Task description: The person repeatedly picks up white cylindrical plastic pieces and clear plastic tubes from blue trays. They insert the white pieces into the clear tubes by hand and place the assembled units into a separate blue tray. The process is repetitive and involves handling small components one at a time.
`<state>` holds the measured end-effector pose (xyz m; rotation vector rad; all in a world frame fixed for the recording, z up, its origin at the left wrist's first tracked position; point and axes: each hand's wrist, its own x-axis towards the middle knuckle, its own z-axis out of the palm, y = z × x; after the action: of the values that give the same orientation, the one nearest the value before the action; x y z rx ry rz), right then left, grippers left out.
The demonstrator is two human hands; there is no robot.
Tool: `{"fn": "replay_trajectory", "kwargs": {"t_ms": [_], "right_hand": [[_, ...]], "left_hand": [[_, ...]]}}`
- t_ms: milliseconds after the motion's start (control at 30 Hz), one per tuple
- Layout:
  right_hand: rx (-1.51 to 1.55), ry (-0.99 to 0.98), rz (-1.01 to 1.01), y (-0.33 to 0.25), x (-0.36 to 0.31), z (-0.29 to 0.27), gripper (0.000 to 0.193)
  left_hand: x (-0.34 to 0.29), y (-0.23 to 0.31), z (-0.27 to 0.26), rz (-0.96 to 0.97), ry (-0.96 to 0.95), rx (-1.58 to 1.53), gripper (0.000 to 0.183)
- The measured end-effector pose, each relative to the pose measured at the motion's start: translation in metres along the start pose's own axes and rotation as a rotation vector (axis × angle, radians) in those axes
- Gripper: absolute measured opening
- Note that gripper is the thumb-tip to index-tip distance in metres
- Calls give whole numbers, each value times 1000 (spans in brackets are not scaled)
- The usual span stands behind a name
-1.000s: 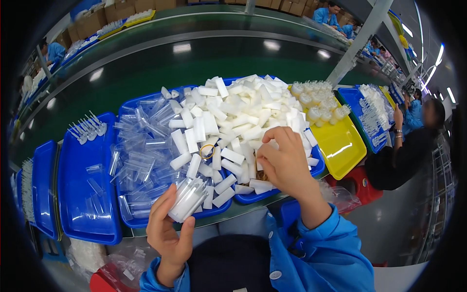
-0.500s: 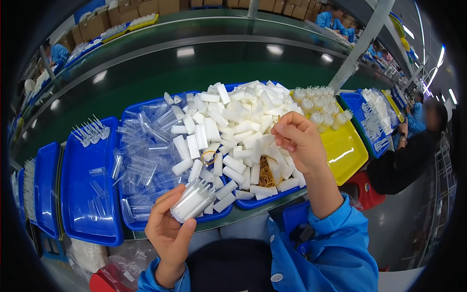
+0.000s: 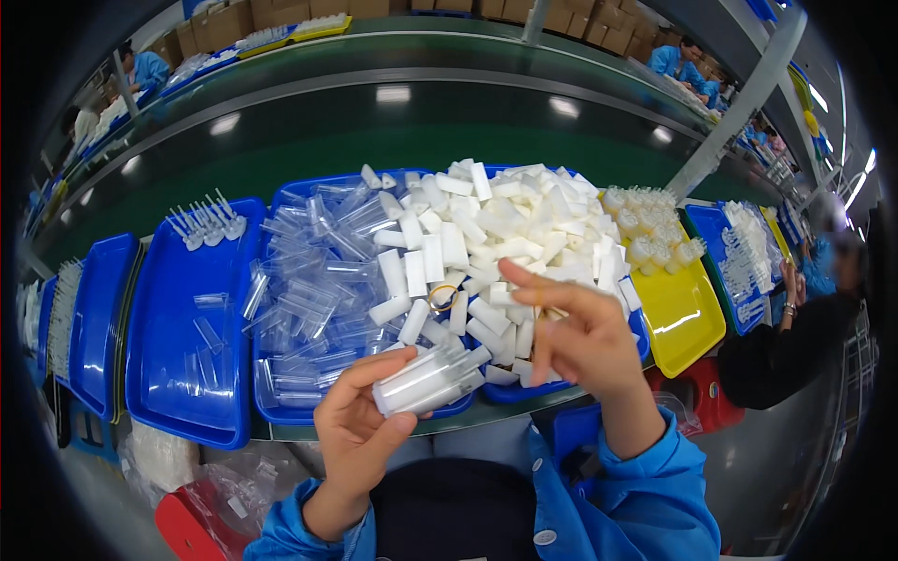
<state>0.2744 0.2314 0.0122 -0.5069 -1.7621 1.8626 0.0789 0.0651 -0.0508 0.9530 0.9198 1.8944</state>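
Observation:
My left hand (image 3: 360, 425) is wrapped round a bundle of clear plastic tubes (image 3: 426, 379) with white filling inside, tilted over the front edge of the trays. Just right of the bundle, my right hand (image 3: 585, 332) has its index finger stretched out and the other fingers bent. A thin tan rubber band (image 3: 538, 313) seems to be looped on its fingers, partly hidden and blurred. Beyond both hands lies a heap of white foam pieces (image 3: 543, 220), with another rubber band (image 3: 442, 298) on it. Loose clear tubes (image 3: 318, 271) fill the blue tray to the left.
Farther left, a blue tray (image 3: 154, 355) holds a few tubes and several white stemmed parts (image 3: 208, 222). To the right, a yellow tray (image 3: 687, 327) carries tube bundles (image 3: 645, 224). A green conveyor belt (image 3: 309, 131) runs behind. A person (image 3: 795, 337) sits at the right.
My right hand has come down and nearer the bundle, its pinch loosened into spread fingers. The bundle in my left hand is tipped more level. The view has shifted slightly.

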Motion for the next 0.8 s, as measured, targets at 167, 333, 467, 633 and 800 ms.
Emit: {"fn": "replay_trajectory", "kwargs": {"t_ms": [167,333,467,633,800], "right_hand": [[-692,-105,-208,-12,6,53,47],[-783,-229,-103,0,7,54,22],[-114,-307,-272,22,-7,41,25],[936,-160,-298,58,-23,67,21],[449,-48,-34,18,-25,73,52]], "left_hand": [[2,-2,6,33,-66,60,44],[-4,-4,-10,-211,-93,-517,46],[-3,-15,-13,-299,2,-961,46],[-13,-24,0,-226,-73,-900,54],[-13,-20,-6,284,12,-125,46]]}}
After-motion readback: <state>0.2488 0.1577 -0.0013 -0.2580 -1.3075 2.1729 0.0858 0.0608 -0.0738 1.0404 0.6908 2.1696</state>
